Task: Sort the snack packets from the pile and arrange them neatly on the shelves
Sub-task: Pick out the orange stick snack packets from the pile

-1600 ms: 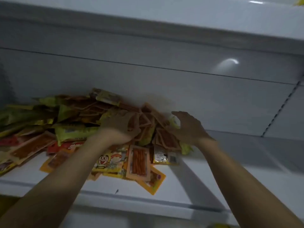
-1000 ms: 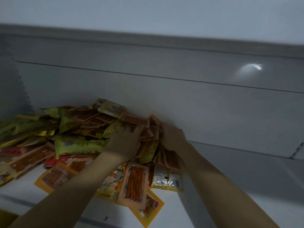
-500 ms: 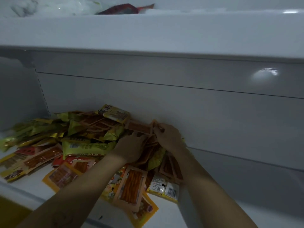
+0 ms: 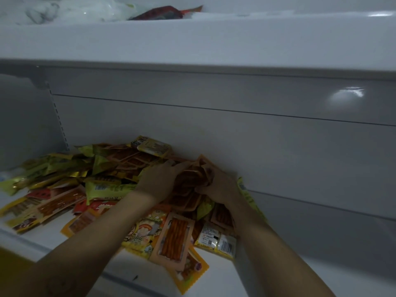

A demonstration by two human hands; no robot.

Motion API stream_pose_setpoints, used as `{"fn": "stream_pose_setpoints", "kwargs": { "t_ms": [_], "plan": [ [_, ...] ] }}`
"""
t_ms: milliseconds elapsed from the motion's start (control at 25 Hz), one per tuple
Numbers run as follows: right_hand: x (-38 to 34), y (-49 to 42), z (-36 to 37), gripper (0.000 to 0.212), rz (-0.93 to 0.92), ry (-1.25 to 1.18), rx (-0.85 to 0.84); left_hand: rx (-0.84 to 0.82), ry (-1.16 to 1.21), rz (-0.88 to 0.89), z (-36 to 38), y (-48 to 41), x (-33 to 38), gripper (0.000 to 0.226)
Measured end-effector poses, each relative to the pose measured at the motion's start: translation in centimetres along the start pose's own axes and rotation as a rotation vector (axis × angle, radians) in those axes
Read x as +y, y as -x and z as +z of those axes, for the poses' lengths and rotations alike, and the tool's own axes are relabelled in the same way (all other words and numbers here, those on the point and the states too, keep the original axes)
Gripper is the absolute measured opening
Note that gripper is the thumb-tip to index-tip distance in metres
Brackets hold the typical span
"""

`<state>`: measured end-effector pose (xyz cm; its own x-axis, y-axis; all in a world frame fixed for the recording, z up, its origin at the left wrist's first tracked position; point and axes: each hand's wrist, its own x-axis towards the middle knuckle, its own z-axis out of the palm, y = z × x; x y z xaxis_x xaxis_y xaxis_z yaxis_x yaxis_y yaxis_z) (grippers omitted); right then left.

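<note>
Your left hand (image 4: 158,181) and right hand (image 4: 220,187) meet at the centre of the frame. The fingers of both curl in from either side around a bunch of small orange packets (image 4: 190,179), apparently pressing like packets together so they stay squared. The bunch rests on top of the pile (image 4: 85,181), which sprawls over the lower shelf (image 4: 132,269) toward the left edge. Most packets lie mixed, so the sorting looks barely begun.

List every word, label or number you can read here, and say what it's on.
No text is legible.
On the red packet: white lettering, blurred.
On the barcode packet: barcode and print, too small.
On the cartoon packet: print, blurred.
On the top yellow packet: dark print, blurred.
</note>
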<state>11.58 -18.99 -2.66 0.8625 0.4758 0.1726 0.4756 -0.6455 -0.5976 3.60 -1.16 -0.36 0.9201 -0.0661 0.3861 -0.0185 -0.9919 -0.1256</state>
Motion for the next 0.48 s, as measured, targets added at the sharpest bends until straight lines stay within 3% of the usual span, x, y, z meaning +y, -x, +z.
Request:
{"fn": "stream_pose_setpoints", "kwargs": {
  "t_ms": [160,240,360,480],
  "plan": [
    [-1.3,0.0,-0.3,0.041,0.058,0.169,0.092,0.152,-0.096,0.095,-0.7,0.9,-0.5,0.056],
    [-1.6,-0.6,0.0,0.043,0.058,0.110,0.028,0.178,-0.098,0.115,-0.9,1.0,-0.7,0.057],
    [-1.3,-1.9,0.8,0.054,0.138,0.087,-0.080,-0.094,-0.117,0.056,0.6,1.2,-0.7,0.065],
    [-2.1,-1.9,0.2,0.040,0.245,-0.061,-0.013,-0.387,-0.056,0.016,0.6,1.7,-0.5,0.070]
  ]
}}
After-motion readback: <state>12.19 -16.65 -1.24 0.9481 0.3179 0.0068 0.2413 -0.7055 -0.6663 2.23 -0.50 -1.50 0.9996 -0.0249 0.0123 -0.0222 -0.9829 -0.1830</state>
